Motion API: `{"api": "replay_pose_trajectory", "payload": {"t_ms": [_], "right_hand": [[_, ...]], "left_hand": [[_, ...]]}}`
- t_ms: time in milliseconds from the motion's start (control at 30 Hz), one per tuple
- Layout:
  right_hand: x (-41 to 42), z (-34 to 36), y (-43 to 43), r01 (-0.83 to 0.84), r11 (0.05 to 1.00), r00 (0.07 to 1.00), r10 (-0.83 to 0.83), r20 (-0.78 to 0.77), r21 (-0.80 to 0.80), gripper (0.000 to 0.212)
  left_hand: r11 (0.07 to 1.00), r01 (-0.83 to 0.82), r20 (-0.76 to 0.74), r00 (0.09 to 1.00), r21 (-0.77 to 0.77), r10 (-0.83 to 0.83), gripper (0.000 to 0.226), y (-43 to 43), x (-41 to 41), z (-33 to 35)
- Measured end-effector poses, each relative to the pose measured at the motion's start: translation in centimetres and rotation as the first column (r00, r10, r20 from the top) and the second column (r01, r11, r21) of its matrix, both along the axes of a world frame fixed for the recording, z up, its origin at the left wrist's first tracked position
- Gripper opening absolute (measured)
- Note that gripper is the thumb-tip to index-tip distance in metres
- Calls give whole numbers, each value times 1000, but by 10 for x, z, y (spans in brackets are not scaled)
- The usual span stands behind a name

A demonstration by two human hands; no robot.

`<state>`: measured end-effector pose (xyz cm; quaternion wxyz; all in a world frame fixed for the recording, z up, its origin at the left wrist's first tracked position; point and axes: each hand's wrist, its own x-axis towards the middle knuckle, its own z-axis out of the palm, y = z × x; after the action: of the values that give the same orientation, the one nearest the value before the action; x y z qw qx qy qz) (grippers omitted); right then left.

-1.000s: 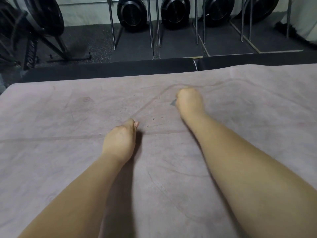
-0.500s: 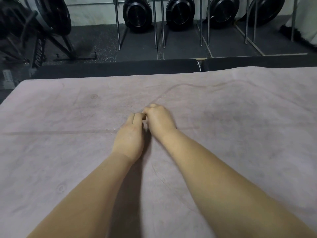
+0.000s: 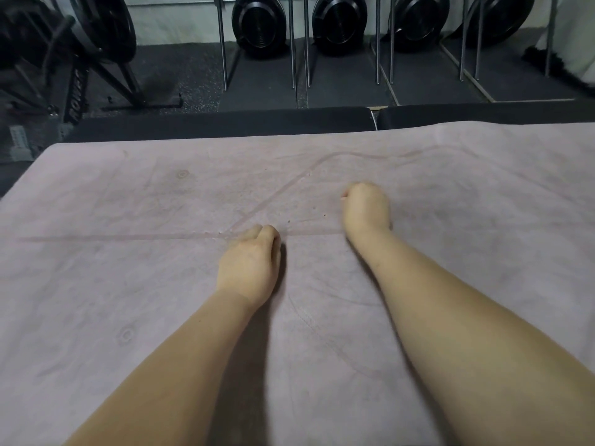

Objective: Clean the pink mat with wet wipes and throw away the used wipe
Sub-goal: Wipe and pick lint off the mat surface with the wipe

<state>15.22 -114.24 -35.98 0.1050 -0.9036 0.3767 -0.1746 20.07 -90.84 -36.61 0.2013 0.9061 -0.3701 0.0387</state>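
Pink mat (image 3: 128, 284) lay flat, filling view; likely soft, prone to bunching. Left hand (image 3: 249, 268) clenched at centre; right hand (image 3: 365, 206) clenched at 1 o'clock, wipe unseen, probably limp, pinch wadded.

A single camera worn on the person's head looks forward and steeply down over the pink mat (image 3: 128, 284) from above its near side. It sits close: the mat fills most of the view, and both bare forearms run in from the bottom edge, with the left hand (image 3: 248, 265) and right hand (image 3: 365, 206) near the mat's middle. Beyond the mat's far edge the wide lens takes in dark floor (image 3: 193, 75) and a row of black round machines (image 3: 339, 24).
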Motion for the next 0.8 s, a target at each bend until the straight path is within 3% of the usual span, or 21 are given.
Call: {"api": "replay_pose_trajectory", "payload": {"t_ms": [100,233,400,500,633,700,800], "right_hand": [[16,4,67,-257,958,966,260,-5,126,21],[3,4,97,-433,901,901,432,21,23,16],[-27,6,28,-276,959,960,271,-76,-61,27],[-62,0,-28,-62,990,994,50,-99,-126,26],[-83,0,-50,193,978,980,-197,-40,-76,23],[-70,1,-29,182,981,983,-184,-26,-66,25],[-39,2,27,4,1000,999,-4,-33,-9,25]], "left_hand": [[1000,-14,85,996,0,14,27,4,-1,-4],[1000,-17,169,985,15,14,13,8,-4,-7],[1000,22,166,986,4,-22,25,8,-17,-6],[999,39,146,989,4,-39,20,3,-25,-4],[996,73,91,993,45,-77,26,-6,-32,-5],[996,62,71,995,68,-67,27,-7,-35,-6],[996,52,73,996,77,-57,32,-7,-37,-7]]}}
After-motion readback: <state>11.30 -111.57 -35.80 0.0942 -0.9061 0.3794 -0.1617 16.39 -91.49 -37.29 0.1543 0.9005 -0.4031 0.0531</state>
